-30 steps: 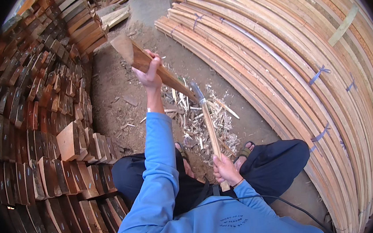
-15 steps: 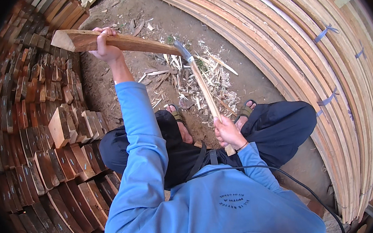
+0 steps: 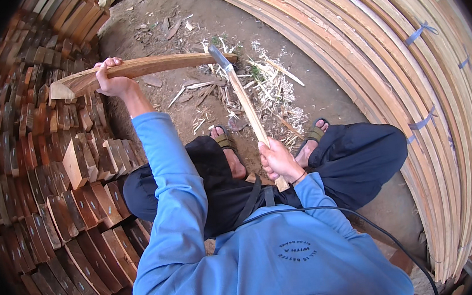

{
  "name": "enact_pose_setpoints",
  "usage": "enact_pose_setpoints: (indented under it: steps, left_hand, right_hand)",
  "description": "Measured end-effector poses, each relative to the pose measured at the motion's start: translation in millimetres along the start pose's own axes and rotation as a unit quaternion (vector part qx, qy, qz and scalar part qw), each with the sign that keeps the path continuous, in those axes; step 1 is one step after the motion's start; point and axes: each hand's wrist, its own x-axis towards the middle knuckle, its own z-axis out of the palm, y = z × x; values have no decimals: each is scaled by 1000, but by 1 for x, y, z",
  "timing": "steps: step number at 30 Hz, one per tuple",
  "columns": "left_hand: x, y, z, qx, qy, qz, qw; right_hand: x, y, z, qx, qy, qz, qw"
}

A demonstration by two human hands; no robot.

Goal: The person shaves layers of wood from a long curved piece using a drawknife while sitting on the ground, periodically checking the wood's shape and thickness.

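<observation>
My left hand (image 3: 111, 78) is wrapped around a long, slightly curved wooden beam (image 3: 164, 64) near its thick left end. The beam runs sideways above the ground, its thinner end to the right. My right hand (image 3: 280, 160) is closed on the lower handle of an adze-like tool (image 3: 246, 102), pale wood with a narrow grey metal head. That head lies at the right part of the beam, seemingly against it; the cutting edge cannot be made out. Under the beam's right end lie wood chips and shavings (image 3: 270, 91).
Stacked cut boards (image 3: 46, 164) wall in the left side. Long bundled planks (image 3: 387, 78) with blue ties curve along the right. My sandalled feet (image 3: 228, 151) flank the chips, knees spread. A black cable (image 3: 360, 215) crosses my lap to the right.
The beam's left end has gone left and down, and its right end has come up, so it lies more level. The tool has shifted left with its head still at the beam.
</observation>
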Motion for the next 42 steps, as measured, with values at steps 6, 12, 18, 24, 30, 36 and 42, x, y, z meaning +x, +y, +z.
enact_pose_setpoints:
  steps: [6,12,18,24,30,36,42]
  left_hand:
    - [-5,3,9,-2,30,-1,1000]
    - [-2,2,-2,10,27,19,999]
    - [-10,3,12,19,50,28,998]
    - [-2,0,7,44,70,61,995]
    - [-20,-6,68,88,-11,62,994]
    - [-45,-9,117,216,-144,-4,966]
    - [-55,-14,124,27,-211,-24,977]
  right_hand:
    - [2,15,0,-43,3,-30,999]
    - [-8,6,4,-14,-9,-14,1000]
    - [11,-13,14,-13,-9,-17,1000]
    - [1,-1,17,11,-19,-10,1000]
    - [-4,0,9,20,-25,-45,998]
    - [13,-56,7,25,64,-187,980]
    - [112,-134,26,-40,113,-311,943]
